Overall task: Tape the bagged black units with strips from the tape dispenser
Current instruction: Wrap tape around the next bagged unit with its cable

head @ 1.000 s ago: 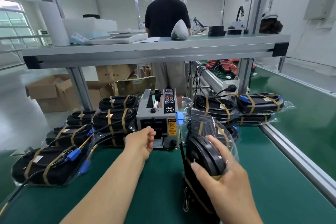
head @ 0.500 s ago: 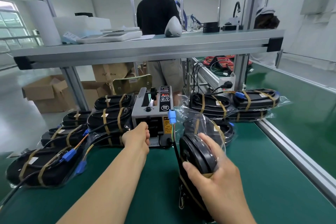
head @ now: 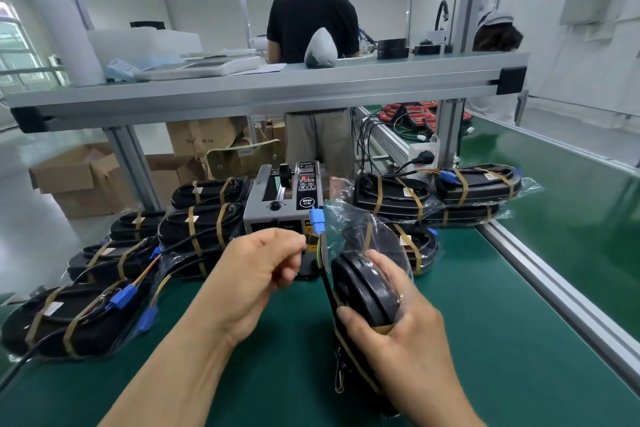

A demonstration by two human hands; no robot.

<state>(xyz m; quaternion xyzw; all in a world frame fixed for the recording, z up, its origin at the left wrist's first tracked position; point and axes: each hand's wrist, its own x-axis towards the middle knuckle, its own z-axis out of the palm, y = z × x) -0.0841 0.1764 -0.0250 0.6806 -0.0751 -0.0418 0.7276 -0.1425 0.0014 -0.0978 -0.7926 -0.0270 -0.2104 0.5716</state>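
A grey tape dispenser (head: pixel 282 208) stands at the middle of the green mat. My left hand (head: pixel 256 274) is just in front of its outlet and pinches a short brown tape strip (head: pixel 313 239) between thumb and fingertips. My right hand (head: pixel 398 322) grips a bagged black unit (head: pixel 363 288) held upright on the mat, its blue connector (head: pixel 317 220) and coloured wires sticking up beside the dispenser. Brown tape shows under my right thumb on the unit.
Several taped bagged units lie stacked to the left (head: pixel 197 229) and right (head: pixel 450 191) of the dispenser. An aluminium rail (head: pixel 554 291) runs along the mat's right side. A shelf beam (head: pixel 270 90) crosses overhead; a person (head: pixel 311 28) stands behind it.
My left hand has drawn back from the dispenser outlet toward me, now with a tape strip pinched in its fingertips. My right hand keeps its hold on the bagged unit.
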